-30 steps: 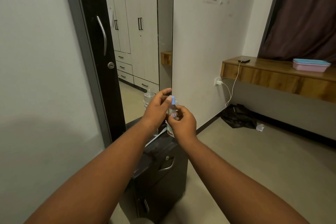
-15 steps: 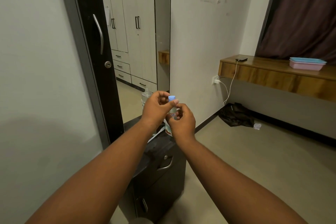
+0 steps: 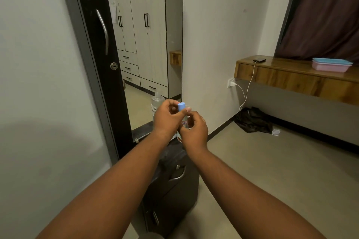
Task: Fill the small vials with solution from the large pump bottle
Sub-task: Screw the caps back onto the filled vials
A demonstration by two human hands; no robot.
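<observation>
With the right hand (image 3: 194,132) gripping the vial (image 3: 185,121) upright, the left hand (image 3: 168,117), pinching its blue cap (image 3: 181,106), should twist gently without tilting.

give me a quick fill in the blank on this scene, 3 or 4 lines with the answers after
1. The cap on the small vial held between the two hands is ____ in colour.
2. The pump bottle stands just behind the ____ hand.
3. The phone on the wooden shelf is plugged in by a ____ cable.
4. The blue lid on the shelf sits on a ____ box.

Missing words: blue; left; white; pink
</observation>
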